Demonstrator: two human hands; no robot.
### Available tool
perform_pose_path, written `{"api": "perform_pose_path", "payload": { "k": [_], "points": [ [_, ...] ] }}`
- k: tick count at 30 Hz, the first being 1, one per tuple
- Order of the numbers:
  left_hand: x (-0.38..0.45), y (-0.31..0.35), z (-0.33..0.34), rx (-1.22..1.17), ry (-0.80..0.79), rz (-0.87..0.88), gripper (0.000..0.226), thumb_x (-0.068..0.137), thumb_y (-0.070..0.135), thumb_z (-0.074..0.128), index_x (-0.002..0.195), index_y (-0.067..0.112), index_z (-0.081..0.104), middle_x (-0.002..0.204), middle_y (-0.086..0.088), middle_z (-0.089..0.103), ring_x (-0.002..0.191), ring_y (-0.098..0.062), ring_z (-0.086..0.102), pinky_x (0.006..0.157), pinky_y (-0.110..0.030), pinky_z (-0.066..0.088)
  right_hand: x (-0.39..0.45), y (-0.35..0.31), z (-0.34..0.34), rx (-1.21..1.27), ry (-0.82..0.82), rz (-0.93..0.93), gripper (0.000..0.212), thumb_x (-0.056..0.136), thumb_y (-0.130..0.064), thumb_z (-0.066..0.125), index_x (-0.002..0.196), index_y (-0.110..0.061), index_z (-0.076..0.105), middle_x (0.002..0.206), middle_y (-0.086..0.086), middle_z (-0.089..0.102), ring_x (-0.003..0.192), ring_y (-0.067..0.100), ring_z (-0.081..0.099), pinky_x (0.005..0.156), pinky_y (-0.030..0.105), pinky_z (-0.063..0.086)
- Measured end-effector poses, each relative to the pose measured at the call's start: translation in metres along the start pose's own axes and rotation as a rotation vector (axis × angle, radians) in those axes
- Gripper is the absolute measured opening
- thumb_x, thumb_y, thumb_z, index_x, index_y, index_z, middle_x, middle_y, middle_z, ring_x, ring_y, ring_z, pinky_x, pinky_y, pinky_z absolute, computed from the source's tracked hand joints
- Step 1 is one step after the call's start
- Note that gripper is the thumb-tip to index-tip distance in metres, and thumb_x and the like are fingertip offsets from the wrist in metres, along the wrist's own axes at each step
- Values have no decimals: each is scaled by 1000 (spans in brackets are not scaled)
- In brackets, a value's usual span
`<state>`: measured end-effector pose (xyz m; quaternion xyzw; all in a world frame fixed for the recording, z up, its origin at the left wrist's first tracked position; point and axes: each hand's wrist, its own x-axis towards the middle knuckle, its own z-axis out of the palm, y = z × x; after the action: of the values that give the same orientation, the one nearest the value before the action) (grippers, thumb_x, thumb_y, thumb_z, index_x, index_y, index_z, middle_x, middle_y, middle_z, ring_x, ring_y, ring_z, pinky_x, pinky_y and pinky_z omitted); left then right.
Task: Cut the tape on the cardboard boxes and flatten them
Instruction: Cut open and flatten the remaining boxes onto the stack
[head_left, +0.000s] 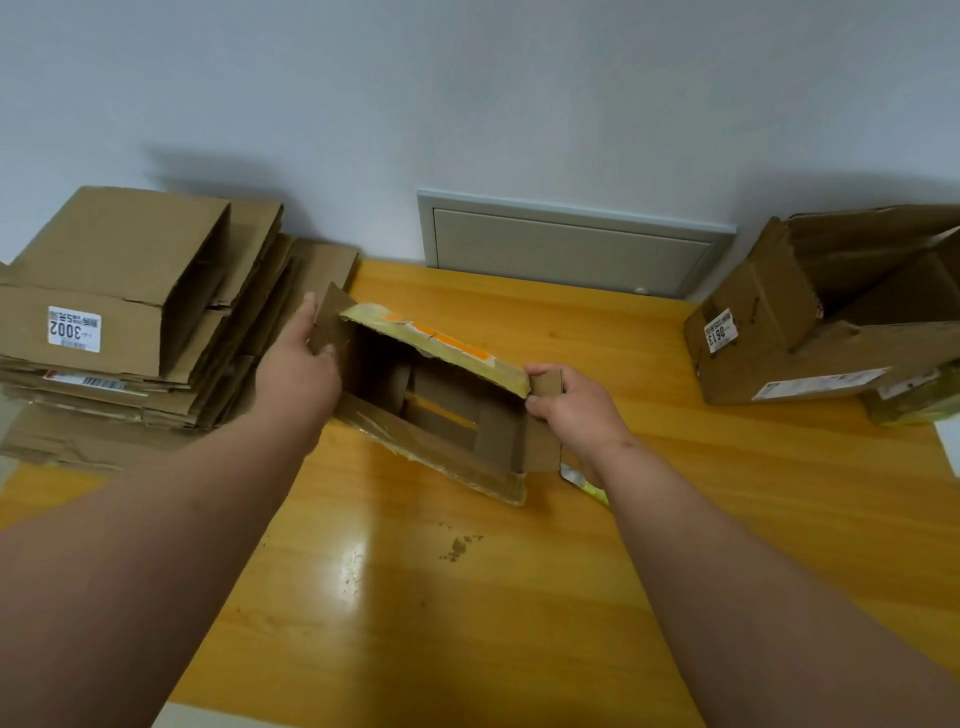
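Lying open on the yellow surface (519, 597), the box (436, 410) runs long from left to right between both hands. The left hand (298, 371) holds the left flap (330, 322). The right hand (574, 410) pinches the right flap (545, 387). Flat boxes (124, 312) sit left. More boxes (810, 312) wait right.

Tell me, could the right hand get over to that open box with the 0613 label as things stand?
Probably yes, once it lets go. The right hand now pinches a flap of the small box in the middle. Between it and the open box lies only bare table, nothing in the way.
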<state>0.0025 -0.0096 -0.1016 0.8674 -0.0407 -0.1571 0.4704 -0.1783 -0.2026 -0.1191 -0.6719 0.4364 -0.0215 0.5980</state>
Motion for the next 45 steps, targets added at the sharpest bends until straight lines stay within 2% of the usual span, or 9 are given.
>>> {"api": "perform_pose_path", "payload": {
  "k": [8,15,22,26,28,31,35,40,45],
  "points": [
    [-5,15,1,-118,-59,-30,40,105,26,40,145,30,43,132,-4,56,116,-21,54,82,-33,50,-15,3,-1,-77,82,-101,43,98,-13,54,135,-34,52,132,0,55,109,18,54,83,28,50],
    [-21,20,-8,467,-106,398,52,104,29,40,154,29,27,151,-9,41,131,-27,44,104,-46,44,-34,13,20,-290,266,-324,54,101,-9,42,152,-24,35,126,-8,38,120,12,44,100,18,34],
    [-38,8,0,1187,-645,566,95,78,77,55,152,51,0,164,8,11,150,-27,10,119,-60,13,-71,28,33,-536,13,-272,79,76,-18,56,151,-22,34,147,-4,28,133,21,38,111,36,37],
    [-41,-15,-17,1193,-694,662,87,72,88,45,147,53,19,160,11,19,145,-24,20,114,-53,28,-81,27,36,-542,60,-251,19,81,-39,60,92,-27,71,101,-4,51,95,20,55,86,36,42],
    [-43,-26,-24,1138,-722,660,78,76,87,36,143,47,39,156,11,29,140,-21,29,111,-45,34,-83,32,42,-529,105,-227,39,91,-37,59,54,-26,49,67,-7,46,67,19,49,69,33,33],
    [-43,-44,-27,1015,-684,618,54,91,61,53,142,43,45,158,7,27,142,-21,24,114,-43,32,-87,42,57,-511,202,-132,11,93,-28,57,86,-23,64,95,-2,58,85,22,58,75,34,46],
    [-44,-54,-25,997,-589,542,58,91,57,57,144,43,39,159,6,22,145,-28,18,113,-49,32,-84,51,75,-400,215,-8,60,94,-21,58,148,-27,33,147,5,30,125,25,46,95,30,40],
    [-31,-55,-20,1044,-608,469,81,84,71,53,152,39,23,164,3,9,149,-34,12,118,-52,25,-85,44,84,-277,157,81,100,83,-21,69,157,-34,3,151,0,37,130,26,47,100,39,46],
    [-26,-45,-15,1100,-704,447,110,63,90,53,154,43,11,166,0,-8,152,-27,-8,119,-60,10,-90,45,86,-60,50,147,23,82,-15,67,105,-16,63,87,3,64,74,15,60,72,31,48]
  ]
}}
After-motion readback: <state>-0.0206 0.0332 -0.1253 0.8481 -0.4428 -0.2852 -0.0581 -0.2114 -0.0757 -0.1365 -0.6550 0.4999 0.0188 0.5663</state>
